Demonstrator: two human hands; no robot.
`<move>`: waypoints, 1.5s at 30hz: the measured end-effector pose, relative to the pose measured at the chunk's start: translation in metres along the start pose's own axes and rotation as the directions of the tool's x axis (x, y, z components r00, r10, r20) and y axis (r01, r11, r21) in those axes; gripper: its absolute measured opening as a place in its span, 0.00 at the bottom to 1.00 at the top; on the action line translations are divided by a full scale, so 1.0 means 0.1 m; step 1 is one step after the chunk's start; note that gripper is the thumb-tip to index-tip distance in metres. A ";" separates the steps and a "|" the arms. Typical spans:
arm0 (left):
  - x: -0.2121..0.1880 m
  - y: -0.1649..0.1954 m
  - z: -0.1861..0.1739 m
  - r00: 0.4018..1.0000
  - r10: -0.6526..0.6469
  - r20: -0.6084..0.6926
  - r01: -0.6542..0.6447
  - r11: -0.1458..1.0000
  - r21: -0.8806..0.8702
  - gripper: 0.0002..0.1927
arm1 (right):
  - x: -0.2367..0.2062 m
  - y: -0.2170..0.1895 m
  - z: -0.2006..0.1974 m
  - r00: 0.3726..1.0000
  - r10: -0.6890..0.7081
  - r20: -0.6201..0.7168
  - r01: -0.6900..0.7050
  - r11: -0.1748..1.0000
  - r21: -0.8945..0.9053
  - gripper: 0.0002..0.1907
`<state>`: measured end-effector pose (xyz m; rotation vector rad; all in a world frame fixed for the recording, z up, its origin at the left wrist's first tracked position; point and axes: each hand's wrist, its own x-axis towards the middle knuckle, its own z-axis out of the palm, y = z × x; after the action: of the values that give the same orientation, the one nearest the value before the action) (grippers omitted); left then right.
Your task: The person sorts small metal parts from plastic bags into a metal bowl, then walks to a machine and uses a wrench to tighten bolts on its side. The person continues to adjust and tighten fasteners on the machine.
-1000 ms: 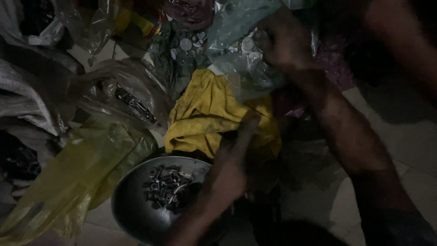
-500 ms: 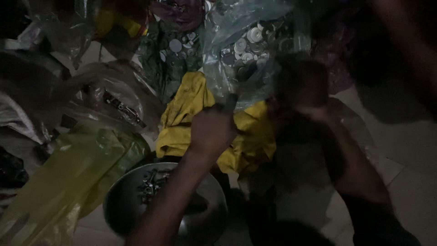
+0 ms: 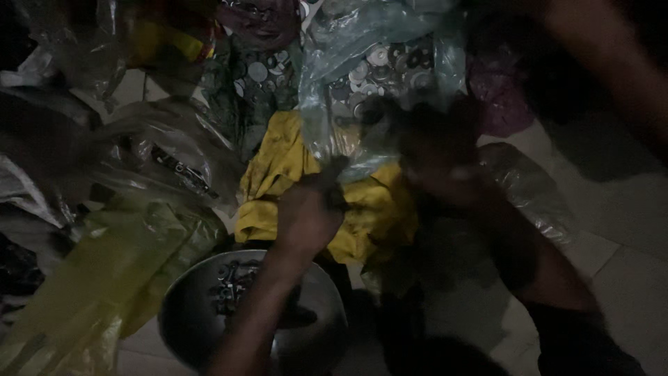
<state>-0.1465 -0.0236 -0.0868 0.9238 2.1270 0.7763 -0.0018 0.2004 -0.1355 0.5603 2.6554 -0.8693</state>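
We take the yellow cloth (image 3: 362,209) as our landmark. Our left hand (image 3: 309,212) lies over its middle, fingers curled near the lower edge of the clear plastic bag of washers (image 3: 379,76), which sits just beyond the cloth; whether the hand actually pinches the plastic we cannot tell in this dim, blurred view. Our right hand (image 3: 435,150) hovers at the cloth's far right corner, against the same bag, and its grip is also unreadable. Nearer to us than the cloth stands the round metal bowl (image 3: 188,327), holding a small heap of bolts and nuts (image 3: 233,282), so some hardware appears already gathered, while the washer bag looks full and untouched inside; we judge most of the sorting remains. To the cloth's left lies a yellowish plastic bag (image 3: 104,278) and a clear bag with dark metal parts (image 3: 181,170). Compared with a second ago, our left hand has risen from the bowl's edge onto the cloth, and our right hand has dropped from the bag's top toward its lower edge.
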 end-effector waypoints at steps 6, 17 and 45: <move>0.27 0.20 -0.06 1.000 -0.026 0.012 0.026 0.999 0.039 0.33 | 0.09 -0.25 -0.18 0.998 -0.055 0.037 0.056 0.998 -0.023 0.23; 0.66 -0.25 -0.06 0.984 -0.130 0.120 0.070 0.911 0.406 0.36 | 0.33 -0.47 -0.31 0.991 -0.104 0.088 0.112 0.989 -0.096 0.21; 0.96 -0.23 -0.24 0.989 -0.145 -0.027 0.147 0.948 0.282 0.56 | 0.39 -0.40 -0.21 0.944 -0.326 0.055 0.329 0.942 -0.064 0.32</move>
<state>-0.2229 0.0327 -0.1224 0.8949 2.3213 0.4056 -0.0573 0.1939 -0.1143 0.0779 2.7707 -0.8548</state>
